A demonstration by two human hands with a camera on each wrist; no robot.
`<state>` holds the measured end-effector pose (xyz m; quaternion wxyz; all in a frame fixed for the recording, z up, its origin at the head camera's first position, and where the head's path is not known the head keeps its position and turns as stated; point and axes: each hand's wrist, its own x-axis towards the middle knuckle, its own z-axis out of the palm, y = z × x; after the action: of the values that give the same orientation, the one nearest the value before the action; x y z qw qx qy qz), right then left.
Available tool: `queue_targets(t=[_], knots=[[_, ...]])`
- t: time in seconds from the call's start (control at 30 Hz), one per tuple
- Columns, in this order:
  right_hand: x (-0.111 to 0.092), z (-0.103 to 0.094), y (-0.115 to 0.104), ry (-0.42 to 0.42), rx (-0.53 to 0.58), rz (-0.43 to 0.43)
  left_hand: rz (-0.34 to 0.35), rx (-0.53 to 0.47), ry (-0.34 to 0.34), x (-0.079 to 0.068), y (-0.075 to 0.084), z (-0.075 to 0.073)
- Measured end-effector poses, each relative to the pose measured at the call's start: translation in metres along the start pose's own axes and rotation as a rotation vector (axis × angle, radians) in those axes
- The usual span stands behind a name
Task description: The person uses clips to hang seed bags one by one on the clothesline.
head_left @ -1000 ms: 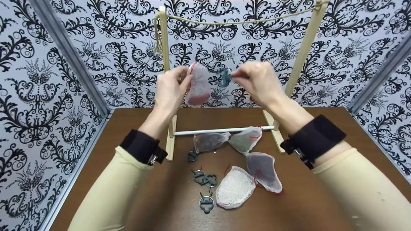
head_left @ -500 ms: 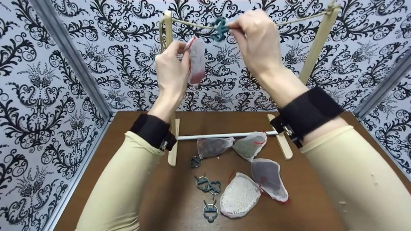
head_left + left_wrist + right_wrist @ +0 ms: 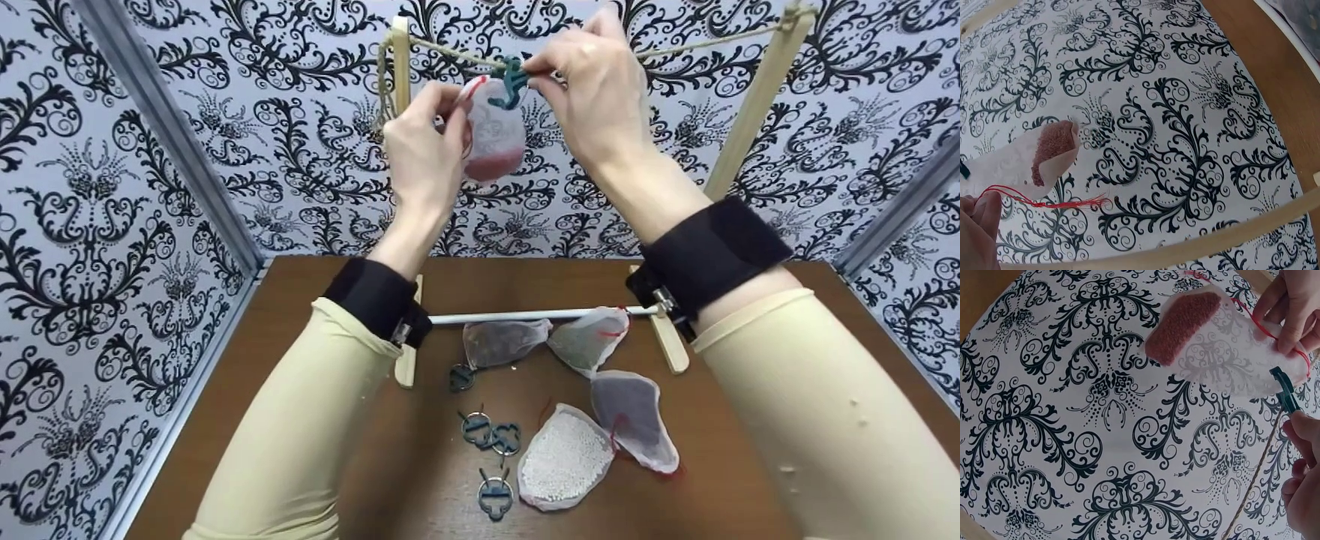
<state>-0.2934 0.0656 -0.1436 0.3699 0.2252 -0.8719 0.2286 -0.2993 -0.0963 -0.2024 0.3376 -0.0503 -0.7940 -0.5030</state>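
Observation:
My left hand [image 3: 431, 142] pinches the top edge of a sheer mesh pouch [image 3: 496, 135] with a red drawstring. Small reddish grains [image 3: 1182, 329] fill its bottom end. Between thumb and fingers my right hand [image 3: 600, 97] holds a dark green clip [image 3: 511, 82] by one end. The clip is level with the rope [image 3: 457, 54] and just in front of the pouch's upper part. In the right wrist view the clip [image 3: 1284, 389] overlaps the pouch's edge; whether it grips the fabric or the rope I cannot tell. Red cord ends [image 3: 1067, 203] dangle from the left fingers.
The rope is strung between two wooden posts [image 3: 757, 112], joined low down by a white rod [image 3: 487, 316]. Several other pouches lie on the brown table, one with white beads [image 3: 564, 459]. Left of them are several green ringed clips [image 3: 495, 496]. Patterned cloth covers the walls.
Both hands have risen to the rope's height, carrying the pouch and the clip. In the last half second the left hand has moved right, bringing the pouch behind the clip.

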Motion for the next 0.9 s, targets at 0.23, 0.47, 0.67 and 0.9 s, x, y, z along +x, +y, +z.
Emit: queue_targets(t=[0.23, 0.47, 0.67, 0.9], knots=[[-0.01, 0.0, 0.013, -0.159, -0.006, -0.106, -0.002, -0.028, -0.018, -0.004, -0.009, 0.004], [-0.032, 0.017, 0.029, -0.07, 0.001, -0.241, 0.094, -0.033, -0.04, -0.021, -0.019, 0.006], [-0.06, 0.03, 0.046, 0.037, -0.006, -0.313, 0.164, 0.061, -0.041, -0.045, -0.03, 0.011], [-0.11, 0.046, 0.071, -0.088, 0.061, -0.341, 0.128, 0.157, -0.129, -0.081, -0.05, 0.018]])
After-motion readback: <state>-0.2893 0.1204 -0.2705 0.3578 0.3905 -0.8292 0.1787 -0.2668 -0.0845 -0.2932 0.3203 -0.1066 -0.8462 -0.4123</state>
